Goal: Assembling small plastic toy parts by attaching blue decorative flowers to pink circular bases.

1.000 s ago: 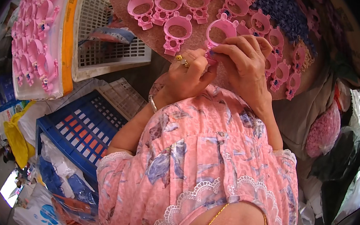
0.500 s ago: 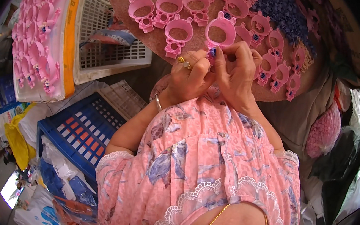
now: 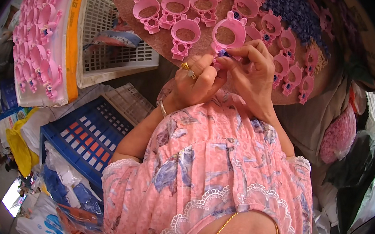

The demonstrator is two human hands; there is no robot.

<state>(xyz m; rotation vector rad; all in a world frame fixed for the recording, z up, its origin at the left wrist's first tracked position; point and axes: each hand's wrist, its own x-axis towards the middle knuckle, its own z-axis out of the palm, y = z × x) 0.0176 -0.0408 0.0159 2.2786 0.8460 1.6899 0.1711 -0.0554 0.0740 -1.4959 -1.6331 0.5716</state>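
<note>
A pink plastic ring-shaped part with little ears (image 3: 241, 29) is held upright in front of me, over the near edge of the round table. My left hand (image 3: 196, 77) pinches its narrow lower end, fingers curled in. A small blue piece (image 3: 222, 53) sits at that lower end, just below the ring. The thumb and forefinger of my right hand (image 3: 255, 72) are closed at this blue piece; their tips partly cover it. Loose pink parts of the same shape (image 3: 183, 20) lie beyond my hands. More, with blue pieces on them (image 3: 285, 40), lie to the right.
A heap of small blue pieces (image 3: 290, 14) covers the right of the round table (image 3: 129, 5). Left of it stand a white plastic basket (image 3: 120, 71) and a box topped with several pink parts (image 3: 41, 97). A blue crate (image 3: 70, 142) is by my left arm.
My right hand has shifted slightly right and its fingers have opened out a little around the blue piece. More of the blue piece shows now. My left hand has turned slightly.
</note>
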